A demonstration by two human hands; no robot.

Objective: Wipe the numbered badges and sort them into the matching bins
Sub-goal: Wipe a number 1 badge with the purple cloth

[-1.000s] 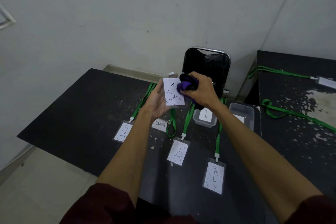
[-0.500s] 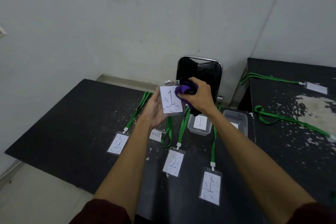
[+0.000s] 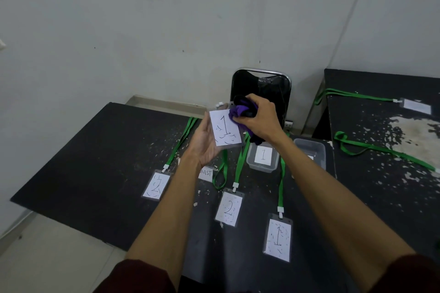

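My left hand (image 3: 203, 143) holds a badge marked 1 (image 3: 225, 131) up above the table, its face scribbled with dark marks. My right hand (image 3: 258, 118) grips a purple and black cloth (image 3: 240, 109) and presses it on the badge's upper right corner. On the table lie a badge marked 2 (image 3: 156, 184) at the left, another 2 (image 3: 228, 208) in the middle and a 1 (image 3: 278, 238) at the right, each on a green lanyard. A clear bin labelled 1 (image 3: 263, 157) stands behind them, with a second clear bin (image 3: 309, 150) to its right.
The black table (image 3: 95, 162) has flaking paint. A black chair (image 3: 260, 89) stands behind it against the wall. A second black table (image 3: 385, 173) at the right carries green lanyards (image 3: 381, 150) and a badge (image 3: 415, 106). A small white label (image 3: 206, 172) lies under my left wrist.
The cloth in my right hand has shifted slightly over the top right of the held badge. The view has tilted a little; the badges on the table have not moved.
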